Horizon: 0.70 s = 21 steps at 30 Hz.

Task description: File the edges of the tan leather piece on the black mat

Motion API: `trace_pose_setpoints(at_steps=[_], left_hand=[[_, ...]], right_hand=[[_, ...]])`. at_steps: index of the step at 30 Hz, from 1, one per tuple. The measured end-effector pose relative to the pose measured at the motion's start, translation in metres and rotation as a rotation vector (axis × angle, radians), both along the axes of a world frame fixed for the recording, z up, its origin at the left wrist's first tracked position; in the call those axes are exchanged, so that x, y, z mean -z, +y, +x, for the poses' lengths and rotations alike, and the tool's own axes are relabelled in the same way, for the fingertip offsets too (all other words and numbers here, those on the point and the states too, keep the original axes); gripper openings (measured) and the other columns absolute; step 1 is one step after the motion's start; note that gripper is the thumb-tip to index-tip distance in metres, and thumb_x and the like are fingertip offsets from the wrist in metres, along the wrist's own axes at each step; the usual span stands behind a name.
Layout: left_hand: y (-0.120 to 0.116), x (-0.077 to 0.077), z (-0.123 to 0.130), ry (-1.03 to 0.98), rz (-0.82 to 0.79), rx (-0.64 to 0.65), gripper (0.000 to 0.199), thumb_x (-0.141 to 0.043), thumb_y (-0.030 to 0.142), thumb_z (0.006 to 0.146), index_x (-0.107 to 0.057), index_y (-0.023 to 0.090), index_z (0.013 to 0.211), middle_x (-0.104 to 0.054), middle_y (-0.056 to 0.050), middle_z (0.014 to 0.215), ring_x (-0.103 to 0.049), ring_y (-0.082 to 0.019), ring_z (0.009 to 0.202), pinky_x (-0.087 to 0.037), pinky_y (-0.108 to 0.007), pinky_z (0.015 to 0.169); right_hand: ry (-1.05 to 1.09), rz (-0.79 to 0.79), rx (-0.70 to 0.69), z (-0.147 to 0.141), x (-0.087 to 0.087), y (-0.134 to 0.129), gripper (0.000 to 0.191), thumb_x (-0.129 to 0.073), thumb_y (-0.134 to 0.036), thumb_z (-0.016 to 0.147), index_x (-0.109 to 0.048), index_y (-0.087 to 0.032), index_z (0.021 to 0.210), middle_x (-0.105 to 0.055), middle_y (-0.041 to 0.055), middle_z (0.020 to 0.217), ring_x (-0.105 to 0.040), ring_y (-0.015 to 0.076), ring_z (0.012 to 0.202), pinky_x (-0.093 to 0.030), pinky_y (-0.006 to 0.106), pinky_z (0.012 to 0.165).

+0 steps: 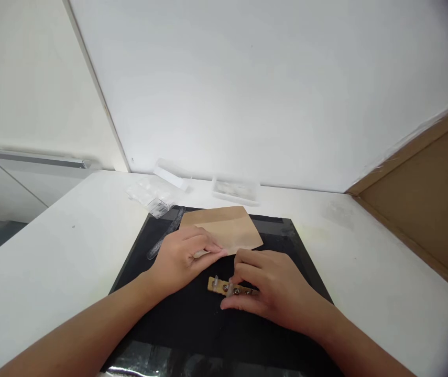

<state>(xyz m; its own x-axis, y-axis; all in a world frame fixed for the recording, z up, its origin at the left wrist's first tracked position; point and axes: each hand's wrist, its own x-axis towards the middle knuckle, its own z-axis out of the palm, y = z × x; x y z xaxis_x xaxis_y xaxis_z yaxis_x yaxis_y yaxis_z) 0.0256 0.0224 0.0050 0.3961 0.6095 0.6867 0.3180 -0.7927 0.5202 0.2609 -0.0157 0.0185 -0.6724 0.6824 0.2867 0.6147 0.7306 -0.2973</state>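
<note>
On a black mat (216,335) lies a sheet of brown paper (224,225). My left hand (186,254) rests at the paper's lower left edge, with thumb and fingertips pinched together; anything between them is too small to name. Below the paper is a narrow tan strip (211,284) bearing several small shiny round pieces and a small clear upright piece (216,280) near its left end. Over the strip's right part is my right hand (271,285), its thumb and index finger around a small translucent piece (230,289). The hand hides the strip's right end.
A dark, flat stick (166,233) lies at the mat's upper left. Behind the mat are clear plastic bags (151,195), a white lid-like piece (171,177) and a shallow translucent box (236,191). A white wall stands behind, with a brown panel (424,193) at the right.
</note>
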Motion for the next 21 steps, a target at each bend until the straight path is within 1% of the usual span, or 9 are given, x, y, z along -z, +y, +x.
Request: trace_pose_setpoints(at_steps=[2,4,10,15,18,21], left_hand=[[0.0014,0.0055,-0.0002,0.005,0.076,-0.011,0.008,-0.080,0.023,0.088,-0.075,0.018,0.086,-0.080,-0.002,0.089,-0.075,-0.015,0.083,-0.060,-0.026,0.077],[0.0018,0.0084,-0.0007,0.028,0.107,-0.019,0.006,-0.080,0.024,0.088,-0.077,0.018,0.087,-0.081,-0.002,0.091,-0.077,-0.016,0.084,-0.062,-0.026,0.078],[0.0006,0.0057,-0.0012,0.081,0.111,-0.025,0.006,-0.077,0.025,0.091,-0.078,0.019,0.092,-0.083,-0.001,0.097,-0.078,-0.017,0.090,-0.063,-0.028,0.083],[-0.0011,0.0041,0.0006,0.114,0.107,-0.022,0.007,-0.076,0.026,0.092,-0.076,0.019,0.093,-0.082,0.000,0.095,-0.077,-0.016,0.089,-0.062,-0.026,0.082],[-0.0021,0.0039,0.0009,0.136,0.091,-0.029,0.006,-0.075,0.026,0.093,-0.075,0.020,0.094,-0.082,0.001,0.094,-0.077,-0.015,0.089,-0.061,-0.026,0.082],[-0.0023,0.0044,0.0004,0.138,0.107,-0.046,0.007,-0.076,0.026,0.093,-0.073,0.020,0.092,-0.082,0.002,0.093,-0.077,-0.015,0.088,-0.060,-0.025,0.082]], right_hand=[[-0.008,0.005,0.010,0.0004,0.0026,0.0010,0.039,-0.070,-0.062,0.089,-0.068,-0.023,0.084,-0.062,-0.0013,0.081,-0.053,0.0125,0.067,-0.030,0.028,0.061],[-0.006,0.006,0.017,0.0009,0.0040,0.0020,0.039,-0.069,-0.062,0.090,-0.068,-0.023,0.087,-0.063,-0.0010,0.082,-0.054,0.0127,0.067,-0.030,0.028,0.062],[-0.001,-0.022,0.038,-0.0024,0.0045,0.0015,0.039,-0.072,-0.060,0.089,-0.065,-0.022,0.084,-0.065,-0.0006,0.085,-0.056,0.0130,0.069,-0.031,0.027,0.062],[-0.023,-0.079,0.046,-0.0064,0.0026,-0.0009,0.039,-0.072,-0.060,0.089,-0.064,-0.022,0.084,-0.066,-0.0004,0.087,-0.060,0.0134,0.073,-0.033,0.026,0.063],[-0.041,-0.075,0.063,-0.0075,0.0013,-0.0014,0.037,-0.073,-0.058,0.089,-0.064,-0.022,0.083,-0.066,-0.0004,0.087,-0.060,0.0135,0.072,-0.033,0.027,0.063],[-0.060,-0.057,0.090,-0.0080,0.0009,-0.0014,0.035,-0.075,-0.055,0.088,-0.064,-0.022,0.084,-0.066,-0.0011,0.086,-0.058,0.0133,0.069,-0.032,0.027,0.062]])
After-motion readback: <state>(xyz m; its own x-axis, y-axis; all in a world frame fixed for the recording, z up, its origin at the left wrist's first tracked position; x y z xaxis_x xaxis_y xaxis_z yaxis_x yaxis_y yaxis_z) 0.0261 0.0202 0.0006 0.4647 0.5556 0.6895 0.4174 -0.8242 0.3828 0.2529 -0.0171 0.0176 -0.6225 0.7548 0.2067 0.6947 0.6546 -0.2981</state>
